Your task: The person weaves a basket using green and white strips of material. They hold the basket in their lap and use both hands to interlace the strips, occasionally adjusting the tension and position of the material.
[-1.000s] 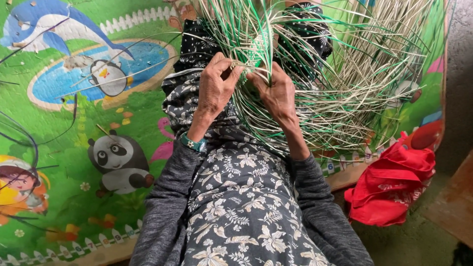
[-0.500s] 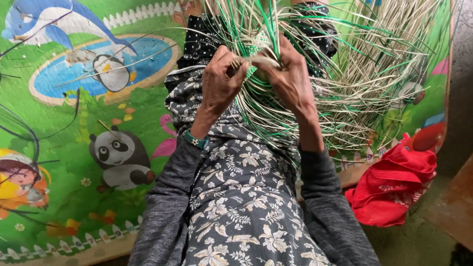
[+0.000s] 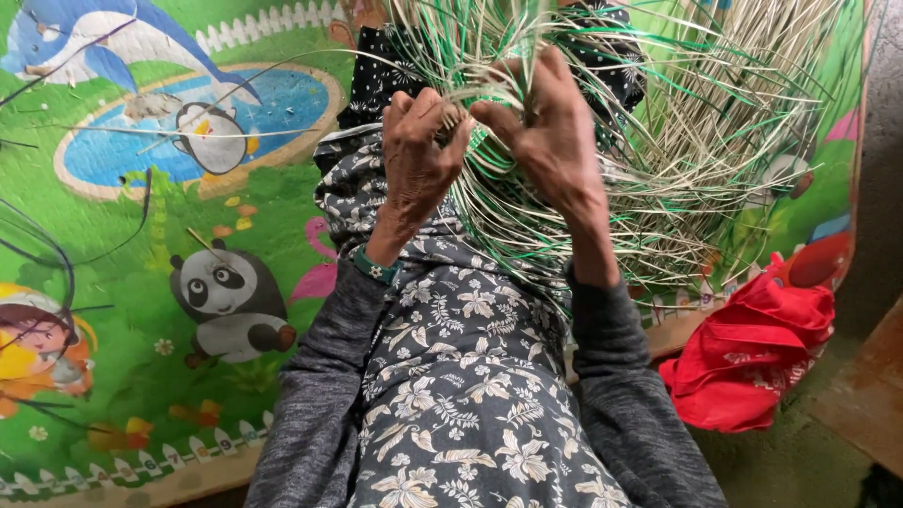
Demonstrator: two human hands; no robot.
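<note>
Weaving under way: both hands pinched into bundle of thin green and cream plastic strips (image 3: 602,169) over lap, above far edge of colourful cartoon play mat (image 3: 141,282). Strips looked light, springy, slippery; best taken low, near woven knot. Left hand (image 3: 419,155) curled shut on strands. Right hand (image 3: 555,141) closed, thumb pressing strands. Red cloth bag (image 3: 752,348) lay at mat's right edge.

We cannot see the fingertips of our left hand (image 3: 419,150) or right hand (image 3: 550,132); they are buried among the green and pale strips (image 3: 677,141) they pinch. Above the grip, the strips run past the top edge.
</note>
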